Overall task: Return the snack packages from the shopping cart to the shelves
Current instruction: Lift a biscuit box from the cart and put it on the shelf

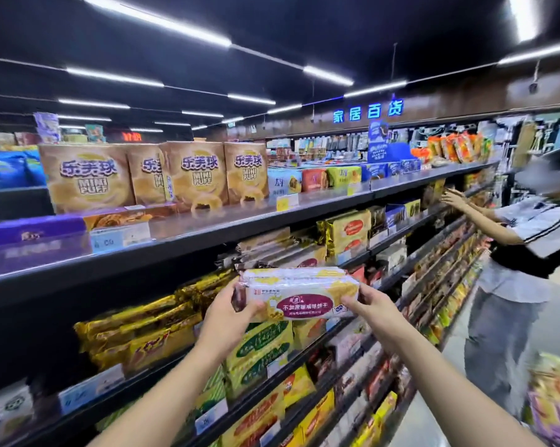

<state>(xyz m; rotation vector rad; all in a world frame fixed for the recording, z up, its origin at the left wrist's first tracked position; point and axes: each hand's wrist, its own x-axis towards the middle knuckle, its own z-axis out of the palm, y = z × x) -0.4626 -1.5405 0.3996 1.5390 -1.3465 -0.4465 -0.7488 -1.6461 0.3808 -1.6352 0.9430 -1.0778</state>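
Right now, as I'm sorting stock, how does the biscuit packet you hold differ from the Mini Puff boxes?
The biscuit packet is long, flat, pale and held level; the Mini Puff boxes are tall, tan and upright on the top shelf. One packet; four boxes. Both are snacks.

Bare arms reach in from 7 and 5 o'clock. The left hand and right hand grip opposite ends of a biscuit pack.

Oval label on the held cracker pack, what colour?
Maroon oval label with white text on the cracker pack; head view.
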